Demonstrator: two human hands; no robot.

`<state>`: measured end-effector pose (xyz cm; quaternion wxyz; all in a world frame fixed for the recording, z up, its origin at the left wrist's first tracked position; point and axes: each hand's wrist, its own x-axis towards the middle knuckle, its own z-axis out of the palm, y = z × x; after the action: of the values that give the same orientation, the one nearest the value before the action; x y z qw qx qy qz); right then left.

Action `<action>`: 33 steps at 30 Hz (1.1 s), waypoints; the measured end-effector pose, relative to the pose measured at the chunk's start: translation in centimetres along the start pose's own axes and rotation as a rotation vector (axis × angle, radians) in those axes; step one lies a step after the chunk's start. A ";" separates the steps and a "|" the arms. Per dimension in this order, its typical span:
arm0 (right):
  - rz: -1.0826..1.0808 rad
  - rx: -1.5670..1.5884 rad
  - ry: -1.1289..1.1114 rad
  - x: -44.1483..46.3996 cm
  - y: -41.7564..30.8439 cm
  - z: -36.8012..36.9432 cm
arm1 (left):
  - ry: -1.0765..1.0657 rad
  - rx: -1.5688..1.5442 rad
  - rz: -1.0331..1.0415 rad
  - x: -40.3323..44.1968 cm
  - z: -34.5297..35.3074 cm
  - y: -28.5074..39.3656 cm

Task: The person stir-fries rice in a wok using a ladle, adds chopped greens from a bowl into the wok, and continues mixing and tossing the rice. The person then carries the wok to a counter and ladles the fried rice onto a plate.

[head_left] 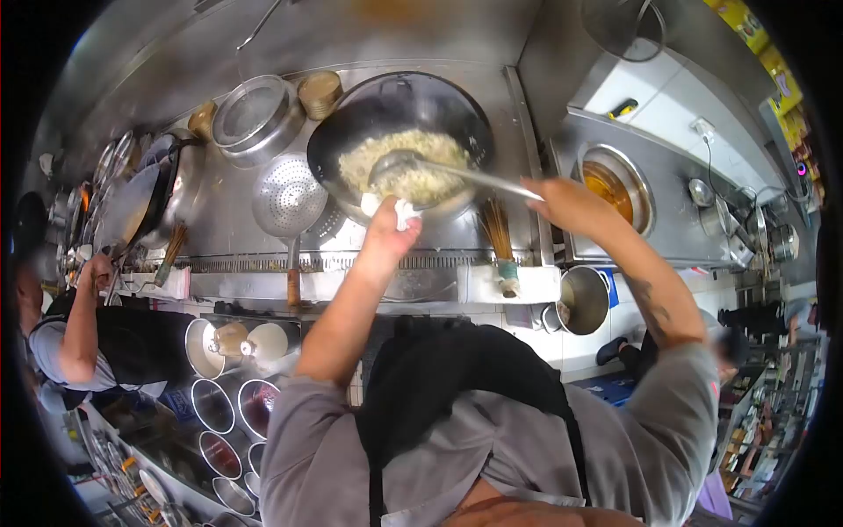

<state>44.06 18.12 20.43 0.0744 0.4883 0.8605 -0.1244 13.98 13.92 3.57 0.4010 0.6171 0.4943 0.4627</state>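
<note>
A large black wok (347,114) sits tilted on the stove, with pale food that looks like fried rice (430,145) in it. My left hand (391,230) is closed around a folded white cloth (406,212) at the wok's near rim. From the right, my right hand (569,205) grips the handle of a metal ladle (479,177). The ladle's bowl rests in the rice, its underside turned up. Left of the wok lies a perforated skimmer (290,195) with a wooden handle.
Stacked strainers (253,114) stand behind the skimmer. A bamboo wok brush (499,233) rests on a white cloth at the stove's front edge. To the right are a pot of amber liquid (606,189) and a steel pot (584,300). Another person (83,338) works at the left.
</note>
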 end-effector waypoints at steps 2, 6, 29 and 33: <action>0.001 -0.082 0.121 1.1 0.1 2.1 | 0.125 -0.850 -0.387 -3.1 3.4 -6.7; 0.021 -0.105 0.246 -0.8 -1.3 0.4 | 0.155 -0.730 -0.362 -8.6 4.6 -3.2; 0.012 0.019 0.102 -5.9 -2.2 -0.9 | 0.204 -1.064 -0.552 3.6 0.6 -8.7; 0.162 -0.084 0.095 -1.6 0.4 4.7 | 0.246 -1.288 -0.796 5.6 0.3 -8.8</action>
<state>45.26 15.69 16.31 0.0636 0.5579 0.8254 -0.0584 12.68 21.09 -3.88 0.7598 -0.0188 0.3531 0.5457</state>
